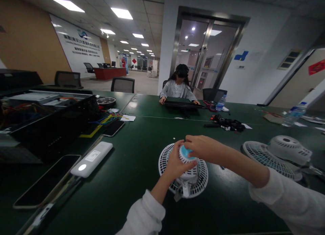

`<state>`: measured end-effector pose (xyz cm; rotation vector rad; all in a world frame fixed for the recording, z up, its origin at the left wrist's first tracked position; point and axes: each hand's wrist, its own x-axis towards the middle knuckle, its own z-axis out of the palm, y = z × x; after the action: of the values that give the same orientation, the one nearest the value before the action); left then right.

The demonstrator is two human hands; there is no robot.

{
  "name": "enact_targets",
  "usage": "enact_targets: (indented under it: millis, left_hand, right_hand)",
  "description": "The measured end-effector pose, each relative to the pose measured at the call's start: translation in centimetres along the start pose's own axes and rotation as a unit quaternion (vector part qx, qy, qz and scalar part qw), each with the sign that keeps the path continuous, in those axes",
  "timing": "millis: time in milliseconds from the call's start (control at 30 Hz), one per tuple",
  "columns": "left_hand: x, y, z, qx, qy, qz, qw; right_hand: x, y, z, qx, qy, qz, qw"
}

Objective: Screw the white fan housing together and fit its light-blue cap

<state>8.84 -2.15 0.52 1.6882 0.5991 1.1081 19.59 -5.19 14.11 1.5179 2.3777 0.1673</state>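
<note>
A small white fan (183, 175) lies grille-down on the dark green table (142, 143), its motor housing with a blue cap facing up. My left hand (176, 163) is wrapped round the side of the motor housing. My right hand (200, 147) reaches across from the right, fingers closed over the blue cap on top. Both sleeves are white.
Another white fan (278, 154) lies at the right. A white power bank (91, 159) and two phones (47, 181) (114, 127) lie at the left by an open black computer case (43, 120). A person sits across the table at a keyboard (183, 104). Black parts (227, 123) and bottles (220, 103) lie beyond.
</note>
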Motion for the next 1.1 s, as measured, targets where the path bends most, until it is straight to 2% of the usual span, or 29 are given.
enact_targets:
  millis: [167,333,433,533,667,767,900,1000,1100]
  left_hand:
    - [0.0,0.1,0.0,0.018,0.001,0.005,1.000]
    - [0.1,0.5,0.1,0.013,-0.001,0.011,1.000]
    - [0.1,0.6,0.1,0.005,0.002,0.013,1.000]
    - [0.1,0.5,0.0,0.002,-0.001,0.011,1.000]
    - [0.1,0.4,-0.1,0.012,-0.003,-0.004,1.000]
    - [0.1,0.4,-0.1,0.010,-0.002,-0.009,1.000]
    - [0.1,0.1,0.0,0.009,0.005,-0.001,1.000]
    - [0.0,-0.1,0.1,0.009,0.009,0.007,1.000]
    - [0.0,-0.1,0.1,0.012,0.007,0.005,1.000]
  right_hand:
    - [0.3,-0.9,1.2,-0.002,0.017,0.087,0.996]
    - [0.9,-2.3,1.6,0.017,0.028,0.197,0.980]
    - [1.1,-2.2,1.4,0.052,0.025,0.221,0.973]
    - [0.7,-0.8,0.8,0.099,0.017,0.174,0.980]
    - [-0.4,1.5,0.0,0.171,-0.009,0.013,0.985]
    - [-0.6,2.5,-0.1,0.178,-0.017,-0.054,0.982]
    - [-0.4,2.5,0.1,0.130,-0.003,-0.057,0.990]
    - [-0.3,1.9,0.2,0.089,0.008,-0.036,0.995]
    - [-0.1,1.0,0.1,0.061,-0.005,0.001,0.998]
